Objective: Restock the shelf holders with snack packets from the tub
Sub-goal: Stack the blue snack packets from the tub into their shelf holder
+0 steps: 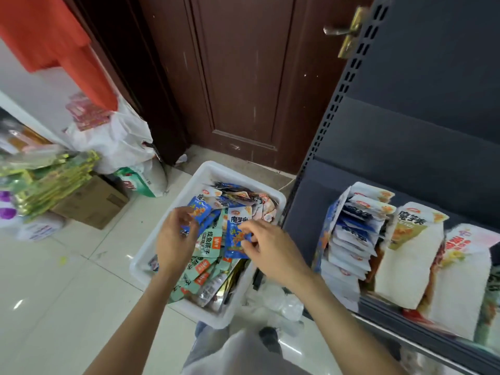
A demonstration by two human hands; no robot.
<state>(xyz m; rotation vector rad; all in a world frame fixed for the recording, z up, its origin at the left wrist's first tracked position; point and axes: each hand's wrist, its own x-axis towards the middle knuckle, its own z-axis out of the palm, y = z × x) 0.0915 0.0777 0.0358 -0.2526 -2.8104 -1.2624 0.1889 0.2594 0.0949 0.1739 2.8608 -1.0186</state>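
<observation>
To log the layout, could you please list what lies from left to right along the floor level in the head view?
Cardboard box → white tub of snack packets → shelf holder of blue-and-white packets → white holder → pink-topped holder.

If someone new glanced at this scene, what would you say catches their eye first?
Probably the white tub on the floor at centre, heaped with blue and teal snack packets. Above it the left hand holds blue packets while the right hand pinches a blue packet. On the right, white shelf holders stand in a row on the dark shelf.
</observation>
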